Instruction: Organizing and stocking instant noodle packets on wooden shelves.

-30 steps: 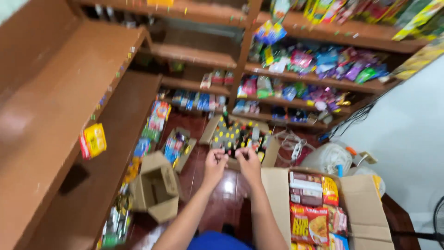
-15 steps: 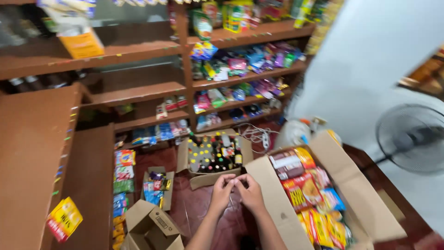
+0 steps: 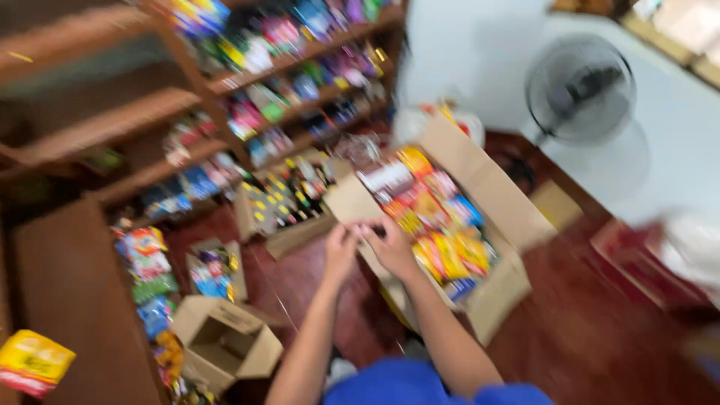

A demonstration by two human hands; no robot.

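Presently, view: blurred throughout.
Left hand [image 3: 340,251]: fingers curled, meeting the right hand [image 3: 391,247] at the flap edge of the big cardboard box [image 3: 499,214] — grip state cannot be told.
Big cardboard box: on the floor [image 3: 600,330], open, full of snack packets [image 3: 439,225].
Nearby: small empty box [image 3: 225,345] — shelves [image 3: 300,60] behind.
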